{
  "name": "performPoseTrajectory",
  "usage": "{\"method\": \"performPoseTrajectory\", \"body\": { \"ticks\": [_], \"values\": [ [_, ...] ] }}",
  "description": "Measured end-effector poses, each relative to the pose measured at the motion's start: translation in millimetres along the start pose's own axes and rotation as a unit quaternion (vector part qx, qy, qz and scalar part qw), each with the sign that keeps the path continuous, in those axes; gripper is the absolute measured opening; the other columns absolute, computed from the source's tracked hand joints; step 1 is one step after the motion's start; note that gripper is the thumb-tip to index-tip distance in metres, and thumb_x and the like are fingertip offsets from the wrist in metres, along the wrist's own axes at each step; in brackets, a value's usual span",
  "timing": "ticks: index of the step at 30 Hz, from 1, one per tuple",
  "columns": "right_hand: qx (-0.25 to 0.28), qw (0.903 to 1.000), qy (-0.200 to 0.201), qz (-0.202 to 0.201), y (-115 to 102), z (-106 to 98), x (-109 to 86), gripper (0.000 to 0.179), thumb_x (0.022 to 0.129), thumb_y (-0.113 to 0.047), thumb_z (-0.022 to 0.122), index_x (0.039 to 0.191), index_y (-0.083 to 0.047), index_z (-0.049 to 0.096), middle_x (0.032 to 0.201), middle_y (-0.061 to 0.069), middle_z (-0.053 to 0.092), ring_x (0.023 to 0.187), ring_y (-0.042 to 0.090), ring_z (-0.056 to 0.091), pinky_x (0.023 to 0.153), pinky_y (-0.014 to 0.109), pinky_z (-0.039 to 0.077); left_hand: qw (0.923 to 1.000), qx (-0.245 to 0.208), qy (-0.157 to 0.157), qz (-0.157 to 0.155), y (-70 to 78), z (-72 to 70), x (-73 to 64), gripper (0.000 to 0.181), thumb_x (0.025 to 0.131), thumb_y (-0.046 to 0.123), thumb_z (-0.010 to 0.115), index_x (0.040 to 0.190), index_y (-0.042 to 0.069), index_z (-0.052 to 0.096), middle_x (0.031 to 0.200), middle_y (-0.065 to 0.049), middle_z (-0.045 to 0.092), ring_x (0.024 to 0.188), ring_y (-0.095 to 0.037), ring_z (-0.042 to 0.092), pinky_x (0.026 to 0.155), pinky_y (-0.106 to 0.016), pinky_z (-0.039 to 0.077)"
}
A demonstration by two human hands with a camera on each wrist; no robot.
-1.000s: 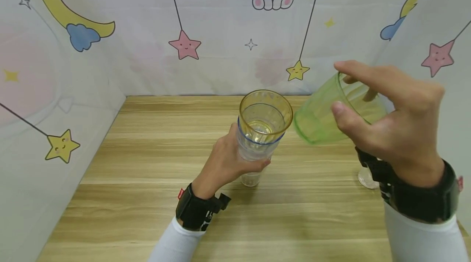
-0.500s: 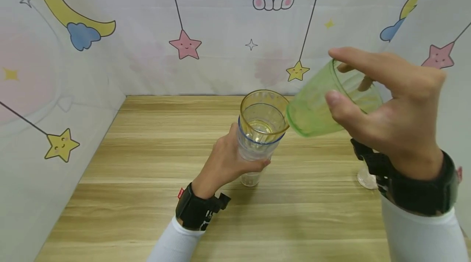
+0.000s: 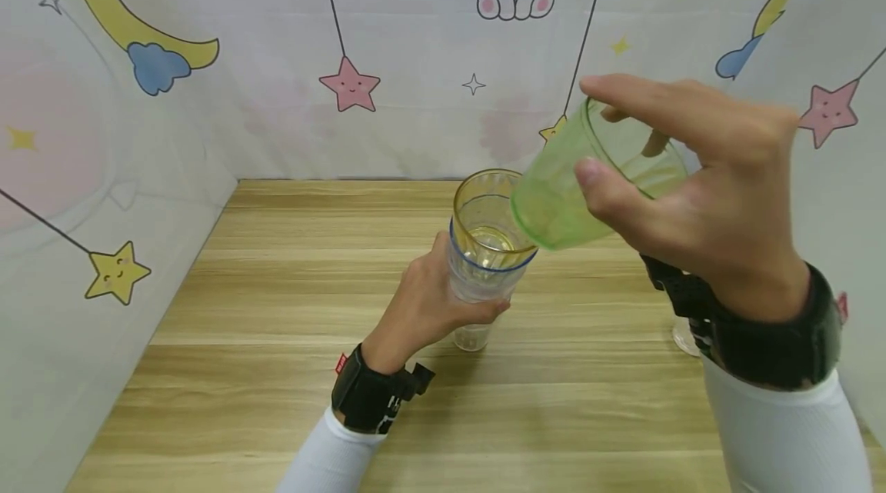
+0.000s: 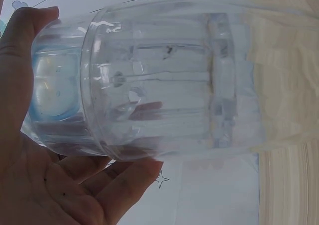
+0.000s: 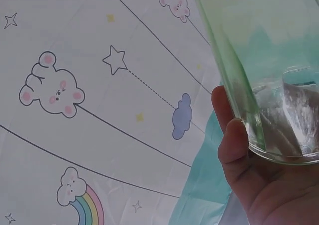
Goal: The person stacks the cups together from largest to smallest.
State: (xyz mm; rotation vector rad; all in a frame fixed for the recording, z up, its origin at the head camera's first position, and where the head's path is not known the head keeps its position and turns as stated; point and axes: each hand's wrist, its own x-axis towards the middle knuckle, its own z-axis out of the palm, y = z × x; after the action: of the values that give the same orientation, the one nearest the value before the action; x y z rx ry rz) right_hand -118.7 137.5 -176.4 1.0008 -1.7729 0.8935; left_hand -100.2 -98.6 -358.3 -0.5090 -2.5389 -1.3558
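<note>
Green cup gripped by its rim, glass stack held from the side

The thumb of the right hand (image 3: 727,185) presses the outside of the green cup (image 3: 567,193) near its rim, the forefinger set well apart from it along that rim; more fingertips show at the mouth. That grip, I judge, keeps the narrow base clear. The cup tilts, base toward the glass stack (image 3: 479,287), overlapping its top in the head view (whether the two touch, I cannot tell).

The left hand (image 3: 418,301) is wrapped round the stack's side below the rims, thumb in front, probably to steady it while leaving the top uncovered. An amber-rimmed glass (image 3: 484,228) sits in a blue-rimmed one, mouths up, with clear glass below; the exact count is hard to make out.

Beyond the fingers come black wristbands (image 3: 370,393) and white sleeves (image 3: 332,454). A clear glass piece (image 3: 685,338) on the wooden table (image 3: 277,308) is mostly hidden by the right wrist. A printed backdrop (image 3: 415,143) stands behind.
</note>
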Motion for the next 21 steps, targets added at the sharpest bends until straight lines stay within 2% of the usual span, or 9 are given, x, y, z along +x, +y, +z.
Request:
{"method": "performPoseTrajectory", "body": {
  "ticks": [8, 21],
  "values": [
    [-0.014, 0.9999, -0.003, -0.006, -2, 8, 7.4, 0.043, 0.069, -0.029, 0.073, 0.110, -0.019, 0.081, 0.088, 0.000, 0.076, 0.072, 0.022, 0.067, 0.066, 0.019, 0.039, 0.9999, -0.010, -0.006, 0.004, -0.2, 0.4, -0.3, 0.086, 0.066, 0.041, 0.094, 0.133, 0.018, 0.043, 0.110, 0.008, 0.063, 0.097, -0.007, 0.064, 0.078, -0.032, 0.055],
    [-0.005, 0.9997, -0.008, -0.022, -8, 12, 10.8, 0.046, 0.065, -0.026, 0.077, 0.111, -0.017, 0.080, 0.097, -0.001, 0.076, 0.078, 0.024, 0.069, 0.066, 0.021, 0.042, 0.9999, -0.007, -0.006, 0.004, 0.1, 0.2, 0.0, 0.088, 0.066, 0.039, 0.094, 0.134, 0.018, 0.043, 0.110, 0.007, 0.064, 0.096, -0.008, 0.064, 0.077, -0.033, 0.055]
  ]
}}
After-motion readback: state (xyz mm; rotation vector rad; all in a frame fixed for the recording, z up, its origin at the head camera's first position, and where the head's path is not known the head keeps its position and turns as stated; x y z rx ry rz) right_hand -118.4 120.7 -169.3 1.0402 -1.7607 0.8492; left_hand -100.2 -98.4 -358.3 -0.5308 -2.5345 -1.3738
